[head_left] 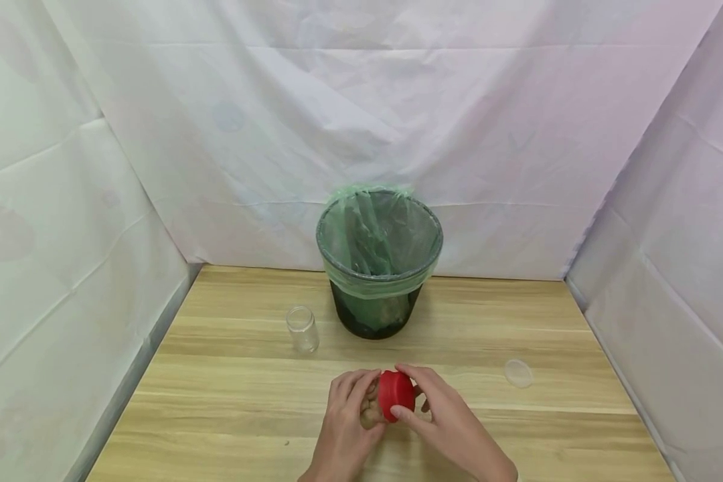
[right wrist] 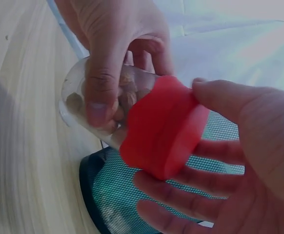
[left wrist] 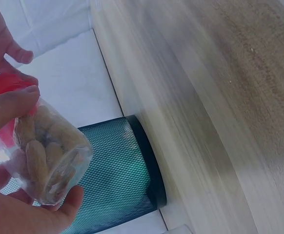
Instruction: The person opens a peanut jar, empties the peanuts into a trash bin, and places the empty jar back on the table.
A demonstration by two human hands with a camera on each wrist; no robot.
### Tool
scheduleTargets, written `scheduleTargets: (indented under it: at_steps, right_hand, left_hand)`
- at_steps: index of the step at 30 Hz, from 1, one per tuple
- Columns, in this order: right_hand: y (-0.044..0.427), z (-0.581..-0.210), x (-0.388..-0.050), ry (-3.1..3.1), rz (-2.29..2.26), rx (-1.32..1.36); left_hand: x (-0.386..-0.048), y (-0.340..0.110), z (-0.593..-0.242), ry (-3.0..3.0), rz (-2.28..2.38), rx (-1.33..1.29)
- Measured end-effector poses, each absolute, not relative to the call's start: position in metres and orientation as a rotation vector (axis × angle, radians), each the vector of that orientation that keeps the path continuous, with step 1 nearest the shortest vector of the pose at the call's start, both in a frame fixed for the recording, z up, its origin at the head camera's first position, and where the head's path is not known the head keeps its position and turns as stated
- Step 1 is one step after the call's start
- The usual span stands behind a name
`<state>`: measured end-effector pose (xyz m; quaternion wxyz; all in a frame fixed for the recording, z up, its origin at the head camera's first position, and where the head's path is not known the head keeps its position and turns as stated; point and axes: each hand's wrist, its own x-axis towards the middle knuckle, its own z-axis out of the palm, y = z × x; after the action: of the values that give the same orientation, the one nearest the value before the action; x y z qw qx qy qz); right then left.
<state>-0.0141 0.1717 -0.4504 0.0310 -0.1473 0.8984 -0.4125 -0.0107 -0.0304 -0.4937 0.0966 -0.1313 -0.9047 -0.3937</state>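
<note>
While the left grip (head_left: 341, 420) clasps the jar (head_left: 369, 406), its long axis runs sideways, the right grip (head_left: 447, 420) pinching the rightward lid (head_left: 395, 396).

We've got the bin (head_left: 376, 313) dead ahead of the left hand (head_left: 345, 412) and right hand (head_left: 448, 415), so pushing straight forward low is blocked. Glass jar (head_left: 303, 331) sits front-left, narrow gap to the bin; rightward we get wide-open table (head_left: 476, 328), just a flat disc (head_left: 519, 373).
</note>
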Motion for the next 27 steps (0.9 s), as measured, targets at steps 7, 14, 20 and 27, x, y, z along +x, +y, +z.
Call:
scheduleTargets:
  at_steps: [7,14,20,27]
  right_hand:
    - [0.173,-0.450,-0.015,2.842,-1.229,-0.747]
    - [0.171,-0.447,-0.017,2.890,-1.153,-0.715]
    - [0.168,-0.447,-0.021,2.862,-1.178,-0.516]
    - [0.167,-0.448,-0.026,2.737,-1.223,-0.385]
  left_hand:
    - [-0.013,-0.032,-0.497,-2.651,-1.142,-0.419]
    - [-0.017,-0.033,-0.499,-2.622,-1.140,-0.429]
    - [-0.020,-0.033,-0.500,-2.605,-1.102,-0.418]
    - [-0.019,-0.032,-0.501,-2.611,-1.094,-0.424]
